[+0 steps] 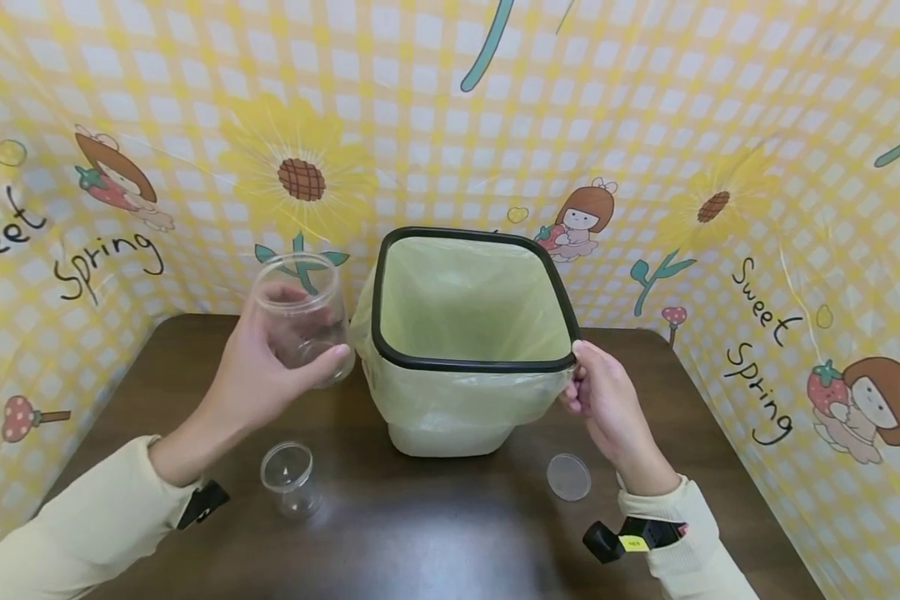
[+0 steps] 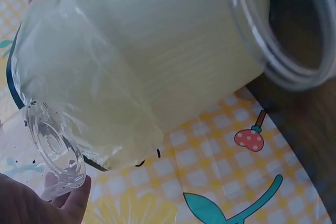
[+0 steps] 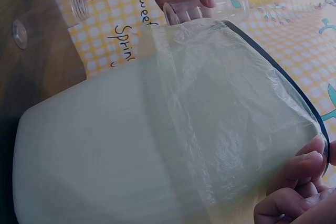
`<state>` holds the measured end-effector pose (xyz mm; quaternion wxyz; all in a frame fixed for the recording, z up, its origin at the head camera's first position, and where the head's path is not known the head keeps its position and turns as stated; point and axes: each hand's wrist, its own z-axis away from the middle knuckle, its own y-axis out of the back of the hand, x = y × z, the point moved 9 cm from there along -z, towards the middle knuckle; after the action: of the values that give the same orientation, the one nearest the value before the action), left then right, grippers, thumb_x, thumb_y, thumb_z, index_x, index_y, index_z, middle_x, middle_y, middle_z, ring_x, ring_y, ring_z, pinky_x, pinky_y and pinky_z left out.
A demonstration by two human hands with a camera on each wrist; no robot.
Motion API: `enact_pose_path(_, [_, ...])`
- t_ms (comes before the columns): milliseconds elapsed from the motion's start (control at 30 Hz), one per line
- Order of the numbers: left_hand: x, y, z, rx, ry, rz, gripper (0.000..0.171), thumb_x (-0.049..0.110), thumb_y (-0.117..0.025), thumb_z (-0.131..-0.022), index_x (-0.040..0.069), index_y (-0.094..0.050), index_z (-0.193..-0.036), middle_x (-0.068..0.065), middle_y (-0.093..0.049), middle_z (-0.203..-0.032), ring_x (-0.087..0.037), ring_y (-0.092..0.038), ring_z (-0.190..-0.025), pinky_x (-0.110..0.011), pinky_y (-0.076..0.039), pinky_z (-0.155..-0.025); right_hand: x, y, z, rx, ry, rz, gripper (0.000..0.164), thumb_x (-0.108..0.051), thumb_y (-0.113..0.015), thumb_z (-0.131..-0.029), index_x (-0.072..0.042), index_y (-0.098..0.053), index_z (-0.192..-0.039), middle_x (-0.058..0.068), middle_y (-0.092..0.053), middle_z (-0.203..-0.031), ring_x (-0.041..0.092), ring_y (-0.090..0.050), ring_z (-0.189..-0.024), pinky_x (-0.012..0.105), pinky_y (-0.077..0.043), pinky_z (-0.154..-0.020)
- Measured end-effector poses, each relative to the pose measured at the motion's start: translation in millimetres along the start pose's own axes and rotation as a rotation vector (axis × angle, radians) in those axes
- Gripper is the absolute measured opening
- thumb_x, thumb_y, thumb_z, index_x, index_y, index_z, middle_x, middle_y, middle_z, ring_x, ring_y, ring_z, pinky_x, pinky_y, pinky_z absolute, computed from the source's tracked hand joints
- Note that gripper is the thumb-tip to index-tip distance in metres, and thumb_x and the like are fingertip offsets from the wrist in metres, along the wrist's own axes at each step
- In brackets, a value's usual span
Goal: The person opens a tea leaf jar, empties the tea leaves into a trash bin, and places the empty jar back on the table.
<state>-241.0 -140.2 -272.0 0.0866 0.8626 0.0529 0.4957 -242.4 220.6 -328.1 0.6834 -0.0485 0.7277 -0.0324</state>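
Note:
My left hand [image 1: 258, 354] grips a clear plastic jar [image 1: 300, 312], held upright just left of the trash can. In the left wrist view the base of this jar [image 2: 58, 150] is close beside the bag-covered side. At the front right corner, my right hand [image 1: 607, 400] pinches the black rim [image 1: 472, 365] of the trash can [image 1: 450, 442]. A thin, pale yellow trash bag [image 1: 450, 396] lines the can and folds down over its outside. In the right wrist view, the right fingers [image 3: 304, 169] curl at the rim over the bag.
A second clear jar [image 1: 288, 479] stands without a lid at the front left of the dark wooden table [image 1: 420, 542]. A round clear lid [image 1: 568, 477] lies flat at the front right. Yellow checked cloth [image 1: 435, 125] with printed figures surrounds the table on three sides.

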Motion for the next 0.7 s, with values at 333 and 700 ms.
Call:
enact_pose_path(333, [-6.4,3.6,33.0,-0.007,0.016,-0.152,0.07,-0.004,-0.085,-0.076,0.004,-0.041,-0.13,0.01,-0.069,-0.109,-0.001,-0.067,-0.1,-0.013,-0.048,-0.086,-1,-1,-1,-0.014,0.014,0.002,0.034,-0.019,-0.036,-0.108,-0.012,-0.05,-0.077,-0.003,-0.046,-0.059,0.007,-0.04,-0.049,0.019,-0.031,-0.049])
enact_pose_path(700, [-15.5,-2.4,60.7,-0.028,0.02,-0.216,0.08,-0.002,-0.091,-0.068,0.006,-0.047,-0.134,0.006,-0.067,-0.112,-0.002,-0.061,-0.104,-0.014,-0.041,-0.088,0,0,1,-0.012,0.01,-0.005,0.035,-0.019,-0.037,-0.108,-0.012,-0.051,-0.077,-0.003,-0.046,-0.059,0.006,-0.041,-0.049,0.019,-0.031,-0.049])
